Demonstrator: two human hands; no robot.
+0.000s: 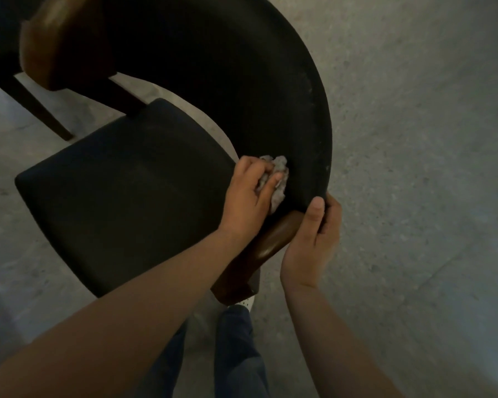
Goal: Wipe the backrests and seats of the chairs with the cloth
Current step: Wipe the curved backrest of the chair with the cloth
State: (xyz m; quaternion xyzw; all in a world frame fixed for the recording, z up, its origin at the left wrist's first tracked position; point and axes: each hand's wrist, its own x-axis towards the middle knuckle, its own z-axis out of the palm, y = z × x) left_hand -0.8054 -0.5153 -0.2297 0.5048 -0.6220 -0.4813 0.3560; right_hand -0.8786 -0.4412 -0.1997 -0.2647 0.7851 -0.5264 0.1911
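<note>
Left hand (250, 193): grip clamped on the bunched grey cloth (279, 180), thumb across it. It presses the cloth to the inner face of the black curved backrest (242, 81), low down near the end closest to the person, just above the seat (121, 191). Right hand (314, 239): grip wrapped round that backrest end where it meets the wooden arm cap (273, 237), thumb inside, fingers behind, bracing the chair. Step in hand, as I read it: wiping the backrest's inner face. To do it well, open the cloth out flatter, since a wad only touches a narrow strip. Run long overlapping passes along the curve from this end to the far wooden cap (55, 44), with even pressure through the bend. Pale specks along the top rim (318, 119) look like dust, so take the rim too. The outer face isn't visible from here. The right hand covers the end patch, so shift it once to catch that bit. Can't tell if the seat is done; I'd do it last so anything falling off the backrest gets picked up. Light is dim, so check by feel.
</note>
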